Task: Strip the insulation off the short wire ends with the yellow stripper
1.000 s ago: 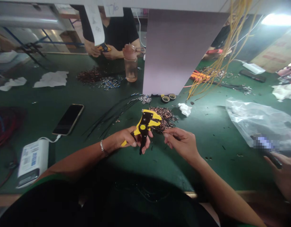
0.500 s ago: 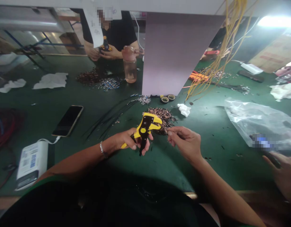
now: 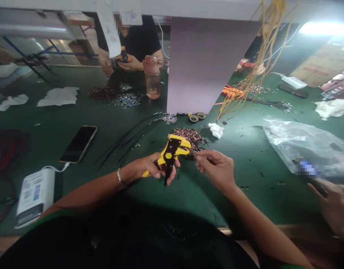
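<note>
A yellow-and-black wire stripper (image 3: pixel 170 153) is gripped in my left hand (image 3: pixel 158 166), its jaws pointing right over a pile of short black wires with coppery ends (image 3: pixel 190 134). Thumb and forefinger of my right hand (image 3: pixel 216 166) are pinched together just right of the jaws. A thin, short wire (image 3: pixel 196 153) seems to be between those fingertips, mostly hidden by them. The jaws and the right fingertips are slightly apart.
Long black wires (image 3: pixel 127 134), tape rolls (image 3: pixel 193 118) and crumpled tissue (image 3: pixel 216 130) lie beyond the pile. A phone (image 3: pixel 79 144) and power bank (image 3: pixel 36 196) are left. At right are a plastic bag (image 3: pixel 295 138) and another person's hand (image 3: pixel 334 205). Yellow wires (image 3: pixel 264 67) hang down.
My hands keep nearly the same pose, the right one slightly closer to the stripper. The view has shifted a little. Across the table, a person's hand has moved down from their tool.
</note>
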`<state>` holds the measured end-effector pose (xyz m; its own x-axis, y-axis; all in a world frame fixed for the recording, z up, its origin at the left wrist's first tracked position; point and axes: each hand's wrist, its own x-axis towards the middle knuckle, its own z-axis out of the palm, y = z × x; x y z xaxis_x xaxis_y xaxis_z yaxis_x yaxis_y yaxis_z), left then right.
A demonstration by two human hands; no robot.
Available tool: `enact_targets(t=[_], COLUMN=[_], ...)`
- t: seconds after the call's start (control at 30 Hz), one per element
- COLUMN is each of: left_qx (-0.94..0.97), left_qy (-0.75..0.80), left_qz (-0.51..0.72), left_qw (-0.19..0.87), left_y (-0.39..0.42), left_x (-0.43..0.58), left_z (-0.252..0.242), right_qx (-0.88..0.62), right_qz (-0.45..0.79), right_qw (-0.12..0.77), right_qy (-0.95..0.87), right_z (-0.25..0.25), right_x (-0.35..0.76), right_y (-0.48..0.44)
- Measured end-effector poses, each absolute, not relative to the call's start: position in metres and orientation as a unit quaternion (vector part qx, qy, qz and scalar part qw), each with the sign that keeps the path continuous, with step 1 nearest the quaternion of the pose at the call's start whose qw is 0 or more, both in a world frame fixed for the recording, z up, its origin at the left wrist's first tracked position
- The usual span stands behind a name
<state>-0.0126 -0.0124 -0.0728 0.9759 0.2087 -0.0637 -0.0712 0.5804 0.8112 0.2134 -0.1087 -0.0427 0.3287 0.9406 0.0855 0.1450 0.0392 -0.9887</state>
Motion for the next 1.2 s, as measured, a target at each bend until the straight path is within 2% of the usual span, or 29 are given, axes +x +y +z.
enact_targets(t=[0.57,0.73,0.93,1.2], left_qx=[0.441,0.443,0.433,0.471], left_qy=[0.067,0.084,0.084,0.12], left_qz=[0.076,0.099,0.113,0.147], left_qw=[0.892,0.887,0.891,0.861], left_y=[-0.014,-0.014,-0.012,-0.017], left_x=[-0.013,-0.013,-0.013,-0.013], left_z=[-0.073,-0.071,-0.082,-0.076], right_qx=[-0.589,-0.61,-0.611,-0.628], right_qz=[0.382,0.303,0.162,0.091], right_qw=[0.551,0.544,0.48,0.451], right_qy=[-0.451,-0.489,-0.608,-0.627], right_z=[-0.042,-0.042,-0.034,-0.04], right_x=[0.211,0.214,0.212,0.197], right_y=[-0.107,-0.114,-0.119,-0.113])
